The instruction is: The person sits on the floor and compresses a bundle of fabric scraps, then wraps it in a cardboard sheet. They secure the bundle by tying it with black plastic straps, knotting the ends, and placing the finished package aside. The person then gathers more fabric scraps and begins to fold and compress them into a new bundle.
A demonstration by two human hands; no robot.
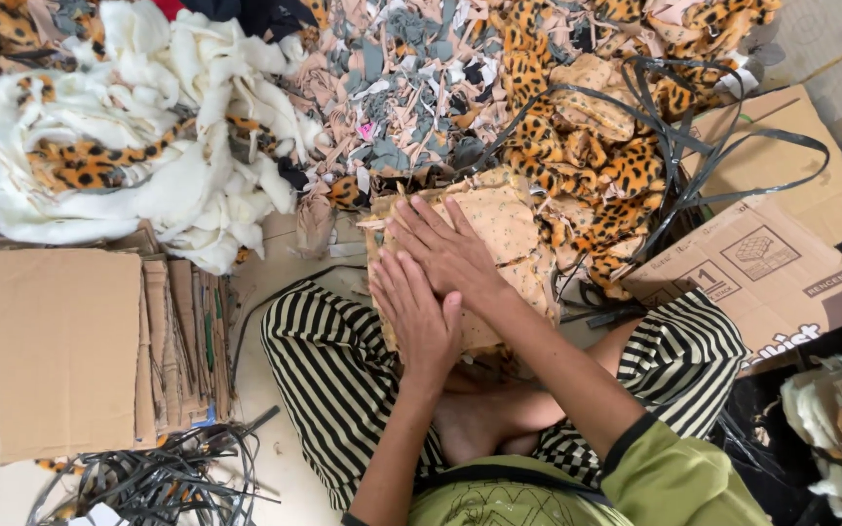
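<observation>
- The left hand (419, 317) lay flat, fingers straight, gripping nothing, on a stack of tan dotted fabric pieces (499, 229).
- The right hand (445, 248) pressed flat beside it, likewise unclenched.

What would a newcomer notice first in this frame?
Both hands, left hand and right hand, press flat on a stack of tan fabric pieces at centre, above striped trousers. Behind them sprawls a heap of leopard-print scraps, with cream fleece upper left. A stack of cardboard sheets lies on the left.
</observation>
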